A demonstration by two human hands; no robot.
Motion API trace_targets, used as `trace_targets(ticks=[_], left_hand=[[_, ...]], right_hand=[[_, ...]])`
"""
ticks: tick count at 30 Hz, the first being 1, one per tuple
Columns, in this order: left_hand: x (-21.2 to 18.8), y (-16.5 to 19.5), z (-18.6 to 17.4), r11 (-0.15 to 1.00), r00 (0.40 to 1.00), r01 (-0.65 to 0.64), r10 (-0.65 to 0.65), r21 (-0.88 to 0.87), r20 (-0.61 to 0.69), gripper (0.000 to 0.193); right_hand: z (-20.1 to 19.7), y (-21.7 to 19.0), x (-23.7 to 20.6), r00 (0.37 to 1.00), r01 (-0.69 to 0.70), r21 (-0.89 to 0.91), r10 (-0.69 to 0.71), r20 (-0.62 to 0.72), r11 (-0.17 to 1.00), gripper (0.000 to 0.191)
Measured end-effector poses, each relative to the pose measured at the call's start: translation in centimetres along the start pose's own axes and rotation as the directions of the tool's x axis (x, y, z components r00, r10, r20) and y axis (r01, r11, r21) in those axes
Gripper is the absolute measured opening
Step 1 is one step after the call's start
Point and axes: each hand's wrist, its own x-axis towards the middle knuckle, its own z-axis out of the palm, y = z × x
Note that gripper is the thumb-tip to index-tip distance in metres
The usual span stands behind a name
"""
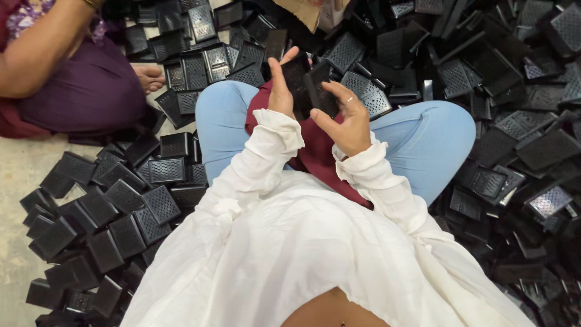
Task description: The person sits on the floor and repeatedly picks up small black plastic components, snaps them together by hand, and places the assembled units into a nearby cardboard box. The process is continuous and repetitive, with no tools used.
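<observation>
White sleeves [315, 200] lead to left hand [280, 91] and right hand [345, 118], fingers clamped on black perforated trays [308, 82]

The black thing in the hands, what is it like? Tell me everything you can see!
The black perforated plastic piece is small, flat and rectangular, dark and slightly shiny, like the many grille-topped pieces piled around on the floor. It is held up, tilted, over the person's lap between the knees. The left hand grips its left side with fingers raised; the right hand, wearing a ring, pinches its right side. It may be two pieces held together; that is hard to tell.
</observation>
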Motion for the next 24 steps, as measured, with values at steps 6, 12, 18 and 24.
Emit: trace_targets(ticks=[6,12,18,24], left_hand=[[-2.1,-0.8,1.2,0.971,0.996,0.052,-0.068,0.232,0.061,0.071],[-2.1,-1.6,1.2,0.982,0.992,-0.019,-0.004,0.186,0.124,0.066],[-1.0,-2.1,1.9,0.989,0.989,-0.072,0.054,0.131,0.134,0.059],[0.7,-2.3,-0.6,0.988,0.98,-0.019,-0.012,0.154,0.197,0.052]], right_hand=[[0.0,0.5,0.0,0.992,-0.128,0.117,0.128,0.005,0.985,0.057],[0.5,0.5,-0.5,0.998,0.055,0.044,-0.056,0.016,0.998,0.061],[-0.2,1.5,0.2,0.998,-0.054,0.102,0.052,0.026,0.993,0.043],[-2.9,3.4,0.0,0.869,-0.461,0.602,0.47,0.157,0.652,0.039]])
